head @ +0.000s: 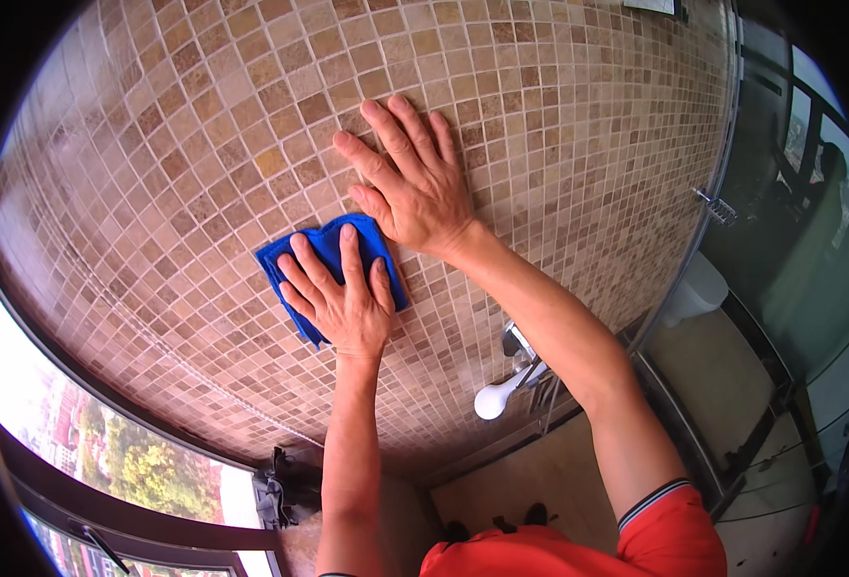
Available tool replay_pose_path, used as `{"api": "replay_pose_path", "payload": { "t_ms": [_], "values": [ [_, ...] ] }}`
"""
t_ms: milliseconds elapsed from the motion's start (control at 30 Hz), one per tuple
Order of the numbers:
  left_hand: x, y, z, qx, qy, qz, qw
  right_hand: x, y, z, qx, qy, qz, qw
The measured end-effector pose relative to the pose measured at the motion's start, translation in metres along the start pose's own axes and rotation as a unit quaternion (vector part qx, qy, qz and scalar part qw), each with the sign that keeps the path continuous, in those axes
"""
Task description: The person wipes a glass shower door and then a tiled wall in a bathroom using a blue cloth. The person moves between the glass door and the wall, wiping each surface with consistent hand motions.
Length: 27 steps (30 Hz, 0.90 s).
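My left hand (352,314) lies flat on a folded blue cloth (331,249), pressing it against the mosaic tile wall (540,137). Its fingers are spread, and the cloth's edges stick out around them. Higher on the wall and to the right, my right hand (417,180) rests palm-down on the bare tiles, fingers apart and holding nothing. Its thumb side is close to the cloth's upper right corner. Both palms are hidden from view.
Below my right forearm, a white hand shower (495,401) hangs beside a chrome mixer (517,340). A beaded cord (172,353) runs along the wall near the window (129,461). Dark fabric (280,490) sits at the window's corner. A toilet (698,288) stands beyond the glass panel at right.
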State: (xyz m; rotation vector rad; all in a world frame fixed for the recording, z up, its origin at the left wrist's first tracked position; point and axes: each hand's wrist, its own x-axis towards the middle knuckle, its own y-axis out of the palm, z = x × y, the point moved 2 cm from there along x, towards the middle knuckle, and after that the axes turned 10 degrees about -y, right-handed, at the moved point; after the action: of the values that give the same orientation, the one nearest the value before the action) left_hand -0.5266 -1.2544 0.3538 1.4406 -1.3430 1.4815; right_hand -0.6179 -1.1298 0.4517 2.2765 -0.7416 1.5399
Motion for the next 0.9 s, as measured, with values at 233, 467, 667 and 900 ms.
{"api": "replay_pose_path", "payload": {
  "t_ms": [233,467,667,900],
  "values": [
    [-0.03,0.01,0.004,0.004,0.011,0.013,1.0,-0.002,-0.001,0.0,0.0,-0.009,-0.009,1.0],
    [-0.115,0.031,0.031,0.014,0.075,0.037,0.996,0.0,0.0,0.001,0.01,-0.004,0.003,1.0],
    [-0.065,0.017,0.009,-0.006,0.037,0.031,0.999,-0.005,0.002,-0.001,0.003,-0.003,-0.002,1.0],
    [-0.079,0.025,0.007,-0.01,0.034,0.022,0.999,-0.014,0.001,0.002,0.007,0.009,0.002,1.0]
  ]
}}
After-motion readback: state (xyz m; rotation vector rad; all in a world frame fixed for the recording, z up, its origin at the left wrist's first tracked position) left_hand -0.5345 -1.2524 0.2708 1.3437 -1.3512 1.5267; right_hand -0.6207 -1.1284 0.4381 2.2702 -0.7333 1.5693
